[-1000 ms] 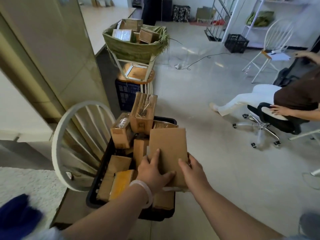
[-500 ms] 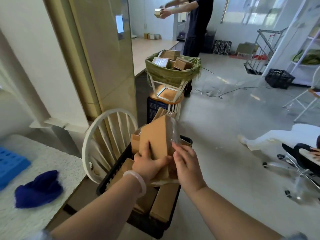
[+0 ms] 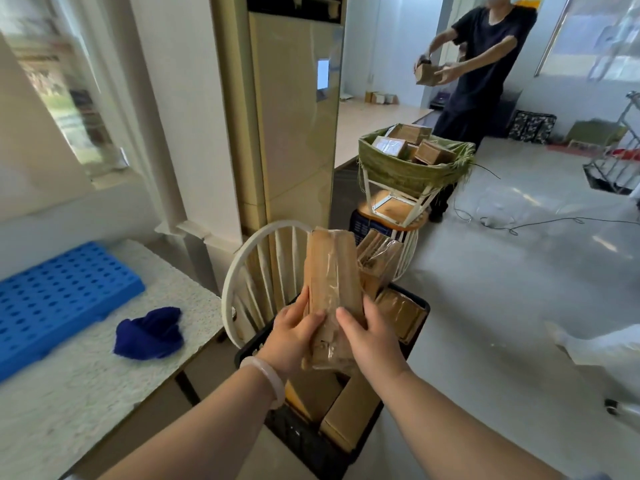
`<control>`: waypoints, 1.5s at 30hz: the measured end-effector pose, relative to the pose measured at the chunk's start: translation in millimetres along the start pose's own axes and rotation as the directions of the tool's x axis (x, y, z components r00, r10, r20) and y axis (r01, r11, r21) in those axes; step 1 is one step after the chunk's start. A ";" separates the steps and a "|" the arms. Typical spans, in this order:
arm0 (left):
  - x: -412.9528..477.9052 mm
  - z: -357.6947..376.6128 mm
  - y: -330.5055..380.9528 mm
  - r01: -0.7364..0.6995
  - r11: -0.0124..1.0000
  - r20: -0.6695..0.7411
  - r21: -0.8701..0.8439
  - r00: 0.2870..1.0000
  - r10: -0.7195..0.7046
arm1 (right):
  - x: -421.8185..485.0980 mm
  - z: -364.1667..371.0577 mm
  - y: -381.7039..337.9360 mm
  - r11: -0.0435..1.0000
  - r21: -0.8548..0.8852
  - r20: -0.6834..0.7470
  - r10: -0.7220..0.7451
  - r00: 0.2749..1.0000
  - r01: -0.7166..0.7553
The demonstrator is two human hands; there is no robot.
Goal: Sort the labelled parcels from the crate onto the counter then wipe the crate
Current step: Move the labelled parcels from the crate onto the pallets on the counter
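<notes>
Both hands hold a flat brown cardboard parcel [image 3: 330, 271] upright above the black crate [image 3: 304, 441]. My left hand [image 3: 294, 336] grips its lower left edge and my right hand [image 3: 367, 336] grips its lower right side. Clear tape shines on the parcel. Several more brown parcels [image 3: 349, 414] lie in the crate below my hands. The speckled white counter [image 3: 69, 382] is at the left, with a dark blue cloth [image 3: 149, 332] lying on it.
A blue perforated tray [image 3: 52, 296] sits on the counter's far side. A white round chair back [image 3: 256, 268] stands between counter and crate. Behind it a green-lined basket [image 3: 412, 168] holds parcels. A person in dark clothes [image 3: 481, 67] stands farther back, holding a box.
Both hands have lifted the parcel higher out of the crate and turned it more edge-on. My view has swung left and up, bringing the counter, cloth and blue tray into sight.
</notes>
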State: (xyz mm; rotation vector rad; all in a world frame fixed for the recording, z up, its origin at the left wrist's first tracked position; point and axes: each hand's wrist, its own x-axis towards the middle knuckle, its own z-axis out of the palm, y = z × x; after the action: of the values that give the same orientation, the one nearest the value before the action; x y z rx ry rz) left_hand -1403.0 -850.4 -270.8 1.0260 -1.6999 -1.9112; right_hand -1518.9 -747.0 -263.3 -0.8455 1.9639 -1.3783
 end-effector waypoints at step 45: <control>-54.7 -131.3 -13.1 -0.156 0.843 -0.182 0.514 0.941 0.285 | 3.8 97.3 -38.4 0.917 -0.332 0.306 -0.115 0.945 0.220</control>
State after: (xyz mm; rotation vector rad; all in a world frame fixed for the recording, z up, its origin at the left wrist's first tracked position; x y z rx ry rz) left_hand -1268.8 -899.2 -268.9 1.1271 -2.0952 -1.1603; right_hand -1440.7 -816.2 -255.5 -1.3336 1.9797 -0.9255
